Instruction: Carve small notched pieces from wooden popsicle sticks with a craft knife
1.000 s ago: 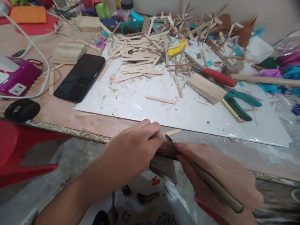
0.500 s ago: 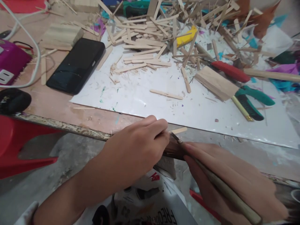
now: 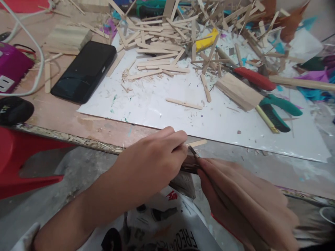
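At the table's front edge my left hand (image 3: 157, 157) is closed, its fingers pinching a thin wooden stick (image 3: 197, 143) whose free end points right. My right hand (image 3: 243, 195) is wrapped round a long-handled tool (image 3: 219, 188). The tool's narrow metal tip meets the stick close to my left fingertips. Under the tip, between the hands, is the dark table edge (image 3: 190, 164). Most of the handle lies beneath my right fingers.
White paper (image 3: 146, 104) bears a heap of wooden sticks (image 3: 159, 48), a wood block (image 3: 238, 91), green-handled pliers (image 3: 284, 104), a red-handled tool (image 3: 255, 78) and a pencil (image 3: 267, 118). To the left are a black phone (image 3: 85, 71) and a red stool (image 3: 23, 157).
My right hand has shifted left and turned, covering more of the tool's handle. The tool tip has moved slightly left along the stick. My left hand keeps nearly the same place.
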Demonstrator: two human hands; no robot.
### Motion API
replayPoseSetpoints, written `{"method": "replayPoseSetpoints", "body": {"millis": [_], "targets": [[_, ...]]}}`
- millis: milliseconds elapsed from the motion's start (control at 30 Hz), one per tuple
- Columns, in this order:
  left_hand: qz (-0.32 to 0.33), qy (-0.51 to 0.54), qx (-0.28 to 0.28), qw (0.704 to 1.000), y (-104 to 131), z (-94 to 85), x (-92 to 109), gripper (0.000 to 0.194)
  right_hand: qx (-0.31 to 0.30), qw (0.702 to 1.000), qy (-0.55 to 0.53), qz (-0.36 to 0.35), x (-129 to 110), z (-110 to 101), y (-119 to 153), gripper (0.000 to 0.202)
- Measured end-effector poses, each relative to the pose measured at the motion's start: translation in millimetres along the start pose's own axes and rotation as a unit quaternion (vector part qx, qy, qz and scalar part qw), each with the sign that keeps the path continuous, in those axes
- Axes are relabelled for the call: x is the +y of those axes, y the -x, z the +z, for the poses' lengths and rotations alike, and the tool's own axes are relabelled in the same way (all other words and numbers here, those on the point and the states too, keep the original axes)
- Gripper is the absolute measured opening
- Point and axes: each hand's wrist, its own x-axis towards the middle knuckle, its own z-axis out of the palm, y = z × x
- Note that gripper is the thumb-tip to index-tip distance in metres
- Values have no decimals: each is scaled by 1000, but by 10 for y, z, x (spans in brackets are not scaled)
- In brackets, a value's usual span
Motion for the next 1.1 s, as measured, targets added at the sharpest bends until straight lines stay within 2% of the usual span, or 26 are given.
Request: {"method": "replayPoseSetpoints", "body": {"millis": [100, 200, 400, 500, 567, 700, 833, 900, 1000, 1100], "targets": [[-8, 0, -7, 1000, 10, 9, -1, 22, 1, 999, 39, -10, -2, -5, -26, 19], [4, -17, -6, 1000, 23, 22, -2, 20, 3, 998, 66, -2, 24, -32, -8, 18], [-14, 2, 0, 1000, 21, 48, -17, 22, 34, 999, 37, 11, 13, -80, -40, 12], [-9, -1, 2, 1000, 9, 40, -14, 24, 27, 999, 21, 4, 5, -69, -52, 11], [1, -9, 11, 1000, 6, 29, -7, 26, 21, 1000, 16, 3, 10, -43, -19, 15], [-4, -7, 7, 1000, 15, 17, 6, 27, 23, 999, 20, 8, 27, -8, 98, 40], [14, -19, 29, 999, 21, 28, -5, 28, 51, 998, 1, 39, -13, -81, 140, 41], [16, -23, 33, 999, 18, 34, -14, 27, 39, 996, -9, 84, -51, -138, 116, 37], [3, -6, 17, 1000, 13, 38, -15, 23, -19, 991, -19, 130, -54, -189, 72, 34], [-4, -3, 13, 1000, 21, 33, 5, 18, -27, 997, -25, 64, 25, -182, 68, 35]]}}
